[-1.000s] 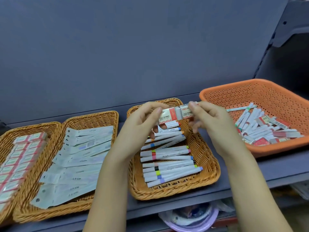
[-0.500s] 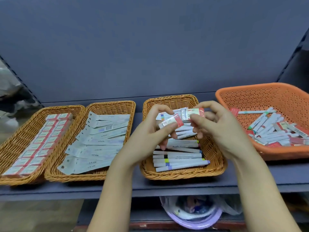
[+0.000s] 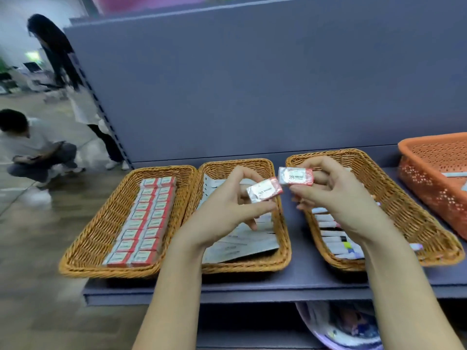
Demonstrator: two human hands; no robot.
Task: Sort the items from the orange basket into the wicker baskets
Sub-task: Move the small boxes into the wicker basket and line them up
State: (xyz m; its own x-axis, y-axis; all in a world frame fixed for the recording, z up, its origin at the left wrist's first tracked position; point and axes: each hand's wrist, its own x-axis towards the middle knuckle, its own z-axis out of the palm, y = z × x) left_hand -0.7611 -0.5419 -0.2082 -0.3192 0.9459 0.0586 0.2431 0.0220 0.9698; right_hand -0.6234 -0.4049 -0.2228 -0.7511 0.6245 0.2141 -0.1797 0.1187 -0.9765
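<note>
Head view shows the left hand (image 3: pixel 227 213) pinching one wrapped eraser (image 3: pixel 264 190) and the right hand (image 3: pixel 338 198) pinching a second eraser (image 3: pixel 295 176), both held above the wicker baskets. Each block appears light, stiff and small — its glossy wrapper is probably slippery, so grip across the long side faces. Matching erasers lie in rows in the left wicker basket (image 3: pixel 101 223), the likely destination.

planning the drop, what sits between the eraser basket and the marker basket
In the head view, the middle wicker basket of flat paper packets sits between them.
</note>
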